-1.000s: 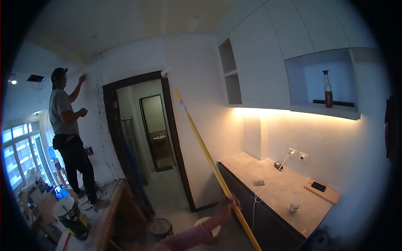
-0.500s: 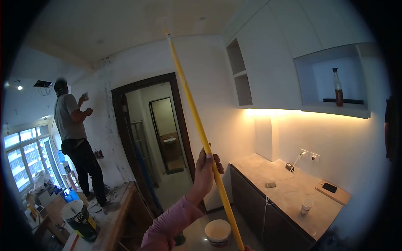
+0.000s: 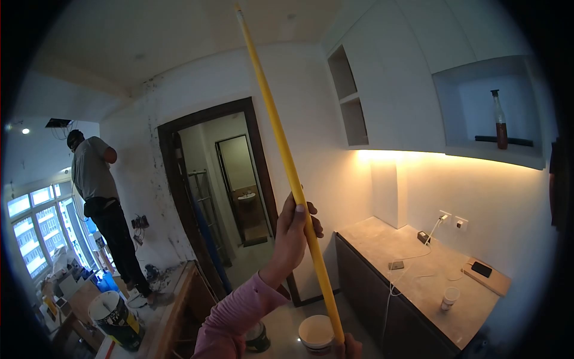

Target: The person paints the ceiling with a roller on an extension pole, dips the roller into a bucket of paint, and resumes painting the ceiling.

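Note:
A long yellow pole (image 3: 278, 134) slants across the view, its far end reaching up toward the ceiling. My left hand (image 3: 294, 230) wraps round it at mid-length, thumb along the near side and fingertips showing on the right. Lower down, my right hand (image 3: 350, 346) closes on the pole's bottom part, mostly cut off by the frame's edge. What sits at the pole's far tip is too small to make out. A white bucket (image 3: 315, 332) stands on the floor just behind the pole's lower end.
A person (image 3: 98, 179) stands on a wooden platform (image 3: 179, 293) at left beside a paint bucket (image 3: 115, 320). Ahead is a dark-framed doorway (image 3: 206, 113). On the right, a counter (image 3: 412, 293) holds a cup (image 3: 450, 298), phone (image 3: 482, 269) and cables, below wall cabinets (image 3: 394, 90).
The pole's tip appears higher in view, and the right hand shows more. The camera has tilted down slightly and turned left. The other person has turned and lowered their raised arm.

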Demonstrator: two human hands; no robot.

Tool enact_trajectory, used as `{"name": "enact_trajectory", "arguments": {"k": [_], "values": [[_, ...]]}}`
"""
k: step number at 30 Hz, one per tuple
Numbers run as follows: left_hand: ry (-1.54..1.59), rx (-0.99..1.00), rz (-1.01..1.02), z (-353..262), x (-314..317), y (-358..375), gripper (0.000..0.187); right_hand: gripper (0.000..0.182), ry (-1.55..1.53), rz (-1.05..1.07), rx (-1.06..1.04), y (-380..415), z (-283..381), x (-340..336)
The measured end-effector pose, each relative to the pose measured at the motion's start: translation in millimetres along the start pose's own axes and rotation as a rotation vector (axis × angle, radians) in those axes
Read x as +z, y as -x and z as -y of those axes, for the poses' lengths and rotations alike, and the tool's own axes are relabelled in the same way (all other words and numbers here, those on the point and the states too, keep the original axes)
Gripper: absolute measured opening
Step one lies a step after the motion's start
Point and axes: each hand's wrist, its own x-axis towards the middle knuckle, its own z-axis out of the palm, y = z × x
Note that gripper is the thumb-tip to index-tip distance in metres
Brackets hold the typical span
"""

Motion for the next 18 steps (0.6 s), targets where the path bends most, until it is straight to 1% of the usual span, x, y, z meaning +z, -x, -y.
{"name": "enact_trajectory", "arguments": {"k": [1,4,7,10,13,14,17,18], "values": [[0.008,-0.001,0.005,2.4,-2.3,-1.2,0.048,0.029,-0.021,0.02,0.017,-7.5,0.2,1.5],[-0.048,0.019,-0.005,12.5,-12.1,-13.4,0.047,0.029,-0.017,0.002,-0.024,-24.1,-7.3,11.5],[-0.053,-0.008,-0.026,21.9,-28.6,-36.2,0.047,0.03,-0.067,-0.013,-0.035,-46.9,-14.1,23.6],[-0.038,-0.037,-0.031,32.1,-49.2,-68.7,0.04,0.029,-0.015,-0.073,-0.158,-81.7,-17.4,35.0],[-0.048,-0.07,-0.051,40.1,-69.1,-103.3,0.035,0.025,0.032,0.036,0.062,-108.8,-41.6,53.1],[-0.055,-0.088,-0.062,44.8,-77.7,-117.2,0.031,0.026,0.016,0.03,0.063,-120.6,-39.4,57.2],[-0.079,-0.146,-0.091,52.1,-102.0,-161.1,0.029,0.028,-0.013,0.017,0.065,-164.9,-26.2,71.9],[-0.1,-0.14,-0.082,56.6,-113.0,-177.1,0.025,0.027,-0.01,0.013,0.069,-177.7,-25.8,78.5]]}}
